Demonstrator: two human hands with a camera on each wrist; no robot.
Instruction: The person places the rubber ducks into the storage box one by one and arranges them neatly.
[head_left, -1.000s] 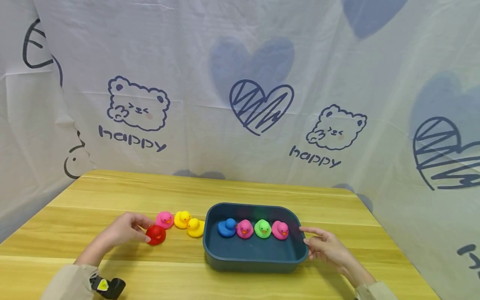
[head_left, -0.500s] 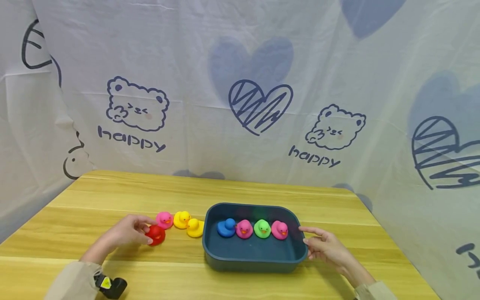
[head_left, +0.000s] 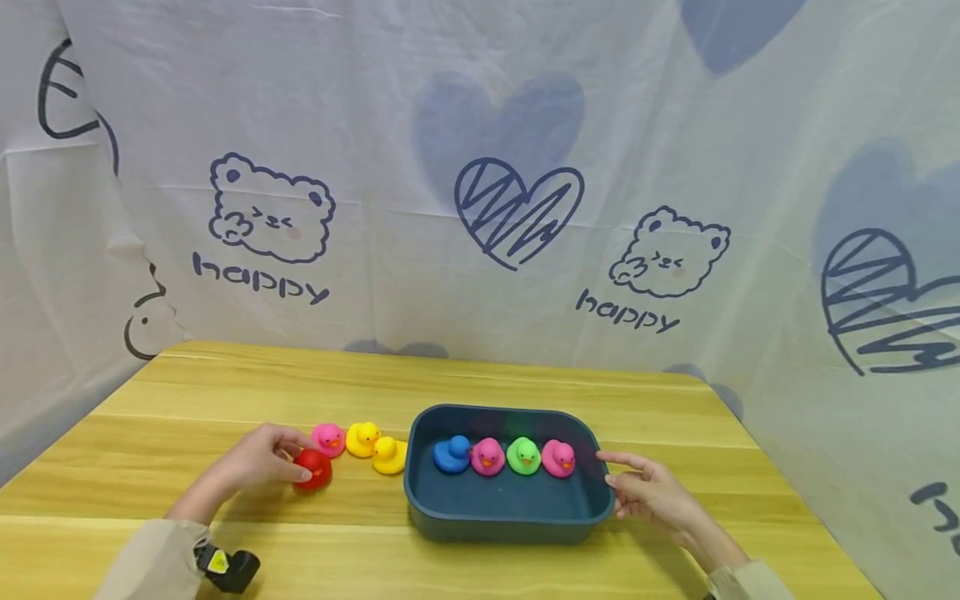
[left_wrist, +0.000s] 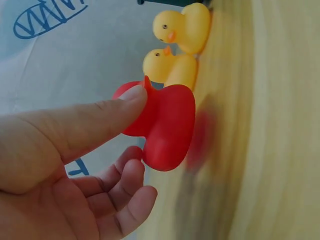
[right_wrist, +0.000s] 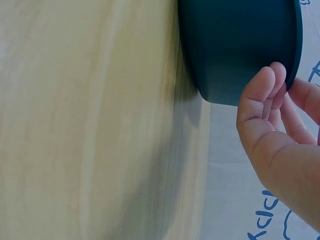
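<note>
My left hand [head_left: 262, 460] pinches a red rubber duck [head_left: 313, 468], thumb on its near side. In the left wrist view the red duck [left_wrist: 167, 127] is slightly off the wood, its reflection apart from it. Right behind it sit a pink rubber duck [head_left: 328, 439] and two yellow rubber ducks [head_left: 363, 438]. At the dark blue-green bin [head_left: 510, 531], my right hand [head_left: 652, 497] holds the right rim, with fingers curled against the outer wall. A row of rubber ducks stands inside the bin: a blue duck [head_left: 452, 455], two pink ones and a green duck [head_left: 524, 457].
The wooden table [head_left: 337, 550] carries everything. A printed white cloth [head_left: 405, 275] hangs behind the table and along its sides. A black wrist camera [head_left: 228, 568] is strapped by the left sleeve. The front yellow duck [head_left: 389, 456] is close to the bin's left wall.
My left hand and forearm have shifted slightly to the right, and the red duck has turned and risen a little in the grip. The bin, its ducks and my right hand look unchanged.
</note>
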